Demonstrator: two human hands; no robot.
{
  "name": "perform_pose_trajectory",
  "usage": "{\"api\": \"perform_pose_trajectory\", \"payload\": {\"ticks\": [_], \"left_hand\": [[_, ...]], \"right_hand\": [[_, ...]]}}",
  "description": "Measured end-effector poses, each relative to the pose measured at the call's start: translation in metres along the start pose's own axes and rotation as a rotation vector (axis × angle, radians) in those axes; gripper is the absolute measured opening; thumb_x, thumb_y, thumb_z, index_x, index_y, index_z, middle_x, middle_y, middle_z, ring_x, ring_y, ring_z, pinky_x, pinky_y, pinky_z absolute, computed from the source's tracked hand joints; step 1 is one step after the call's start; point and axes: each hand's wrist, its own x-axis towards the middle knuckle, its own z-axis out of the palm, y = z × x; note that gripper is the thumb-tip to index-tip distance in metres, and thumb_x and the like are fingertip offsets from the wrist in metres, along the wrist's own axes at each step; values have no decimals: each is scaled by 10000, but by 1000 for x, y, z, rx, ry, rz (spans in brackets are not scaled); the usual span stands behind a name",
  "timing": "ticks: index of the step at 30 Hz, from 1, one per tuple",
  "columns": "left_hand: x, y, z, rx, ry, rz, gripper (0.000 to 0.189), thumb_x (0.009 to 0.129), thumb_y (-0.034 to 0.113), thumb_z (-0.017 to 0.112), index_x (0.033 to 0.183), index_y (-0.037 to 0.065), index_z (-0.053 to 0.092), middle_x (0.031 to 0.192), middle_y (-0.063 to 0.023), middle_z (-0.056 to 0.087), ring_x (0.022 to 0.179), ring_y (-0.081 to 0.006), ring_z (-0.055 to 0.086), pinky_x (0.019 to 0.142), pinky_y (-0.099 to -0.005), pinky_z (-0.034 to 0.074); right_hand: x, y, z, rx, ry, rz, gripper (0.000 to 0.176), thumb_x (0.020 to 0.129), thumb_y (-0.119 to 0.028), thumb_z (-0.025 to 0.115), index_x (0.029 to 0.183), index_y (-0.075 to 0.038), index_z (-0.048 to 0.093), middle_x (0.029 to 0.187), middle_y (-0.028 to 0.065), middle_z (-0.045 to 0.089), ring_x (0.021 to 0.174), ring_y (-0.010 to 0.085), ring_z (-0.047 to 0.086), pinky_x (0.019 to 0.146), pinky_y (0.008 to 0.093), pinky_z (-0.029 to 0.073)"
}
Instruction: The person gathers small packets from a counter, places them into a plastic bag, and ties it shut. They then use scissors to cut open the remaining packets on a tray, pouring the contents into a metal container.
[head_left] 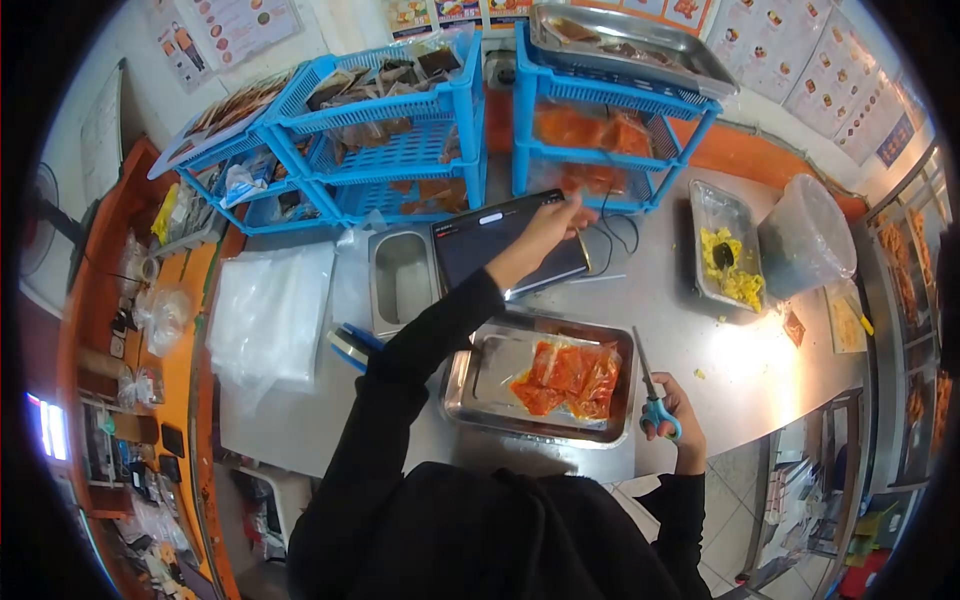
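Note:
My right hand [672, 410] is closed on the light-blue handles of a pair of scissors [646, 365], whose blades point up and away beside a metal tray. In that tray [480, 408] lie clear packets of red-orange food [570, 375]. My left hand [553, 228] reaches over the upper right part of a dark-screened tablet [475, 250]. Its fingers are drawn together near the thumb, and whatever they may hold is too small to make out. The left sleeve hides part of the tablet's lower left edge.
Blue racks [385, 150] with packets stand at the back. A steel container [402, 285], plastic bags [270, 310] and a blue-and-white object [352, 347] are on the left. A tray of yellow food [733, 265] and a clear tub [808, 238] sit right.

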Motion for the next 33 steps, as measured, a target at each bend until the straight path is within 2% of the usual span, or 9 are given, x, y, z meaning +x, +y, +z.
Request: {"api": "perform_pose_trajectory", "payload": {"ticks": [4,9,12,16,20,25,27,31,33], "left_hand": [[-69,-37,-17,564,-211,165,351,766,313,532,993,53,473,921,-40,512,810,-120,512,728,-271,392],[-134,-92,-18,966,-147,102,279,733,256,562,898,37,512,933,-92,480,869,-215,485,761,-319,376],[-133,-125,-13,1025,-146,298,279,710,257,577,897,58,522,941,-109,463,922,-259,443,789,-326,351],[-131,-125,14,1077,25,182,217,678,247,594,770,58,538,933,-100,461,863,-266,438,744,-320,360],[-122,-144,26,685,-85,117,194,684,217,596,731,40,531,791,-122,482,732,-242,487,663,-321,394],[-120,-141,25,526,53,49,208,707,186,586,751,-6,518,789,-114,511,687,-218,523,620,-299,406],[-127,-122,34,559,118,-42,183,742,160,571,821,7,508,709,-60,524,488,-83,462,410,-202,362],[-112,-150,22,570,-58,25,206,733,166,586,817,-4,506,649,-42,514,484,-78,450,399,-202,342],[-112,-149,23,407,-149,-34,246,673,179,631,796,-13,541,667,-93,562,599,-139,530,523,-261,405]], "right_hand": [[-6,12,1,7,117,-50,857,446,-298,747,1115,-56,269,559,55,523,435,129,500,408,200,370],[-2,21,7,-10,112,-45,836,463,-262,759,1115,-49,281,599,58,538,457,121,511,414,196,381],[2,21,17,-80,82,-44,803,488,-222,760,1118,-45,295,608,53,542,475,104,515,430,190,387],[6,23,26,-121,25,-33,761,506,-169,756,1117,-41,320,683,36,548,517,69,510,464,171,388],[1,30,29,-99,32,-80,730,507,-158,756,1101,-43,346,828,22,532,560,40,491,463,155,349],[-15,39,29,-149,24,-61,739,508,-176,757,1103,-44,340,730,8,521,519,39,467,452,161,336],[-16,44,30,-169,21,-64,751,509,-173,757,1111,-43,326,625,7,521,497,50,471,453,174,348],[-16,37,43,-224,58,-36,766,503,-152,762,1116,-42,317,569,16,528,517,67,498,471,181,365],[-19,35,44,-284,-5,35,819,470,-268,769,1111,-55,306,588,46,539,535,104,534,477,194,384]]}}
